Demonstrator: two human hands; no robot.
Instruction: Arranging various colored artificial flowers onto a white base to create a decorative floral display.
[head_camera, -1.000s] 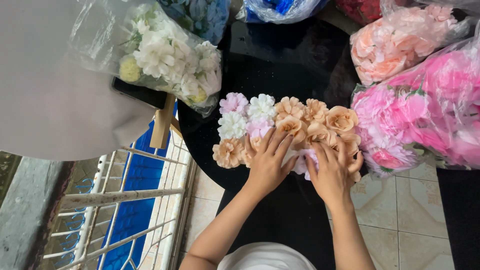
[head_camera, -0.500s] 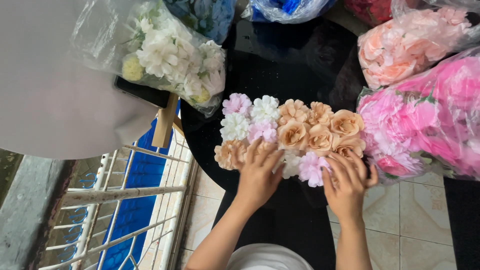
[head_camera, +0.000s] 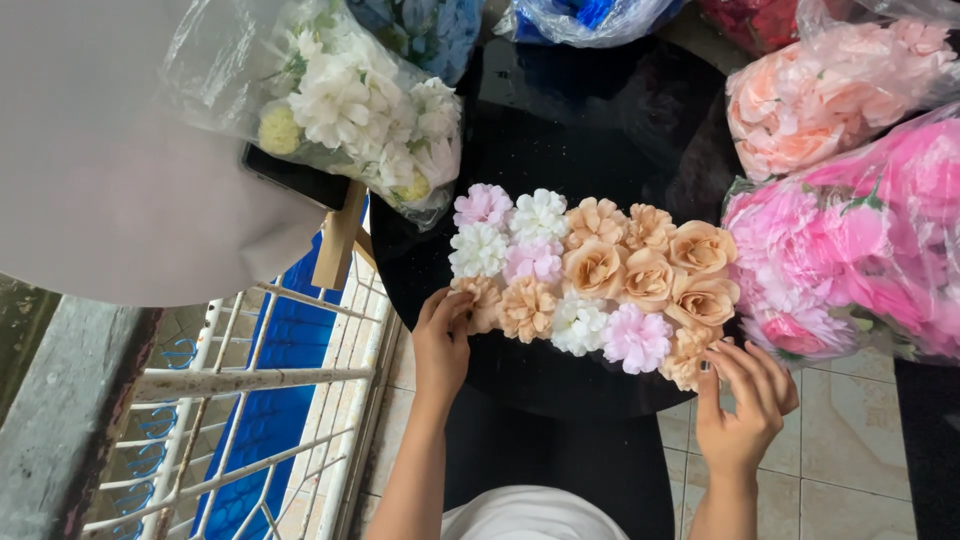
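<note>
A cluster of fabric flower heads (head_camera: 590, 275), peach, white and pale pink, lies packed together on a round black table (head_camera: 590, 120). My left hand (head_camera: 443, 335) rests at the cluster's near left corner, fingertips touching a peach flower (head_camera: 482, 302). My right hand (head_camera: 742, 400) is at the near right corner, fingers spread, its tips against another peach flower (head_camera: 687, 355). Neither hand holds anything. A pale pink flower (head_camera: 636, 338) and a white one (head_camera: 578, 325) sit on the near edge between my hands.
Clear plastic bags of flowers ring the table: white (head_camera: 345, 100) at far left, peach-pink (head_camera: 825, 90) and bright pink (head_camera: 860, 250) at right, blue (head_camera: 585, 15) at the back. A white metal grille (head_camera: 250, 400) over blue sits at lower left, tiled floor (head_camera: 850, 490) at lower right.
Both hands have drawn apart from the cluster's near middle to its two near corners. The pale pink flower they were handling now lies in the near row.
</note>
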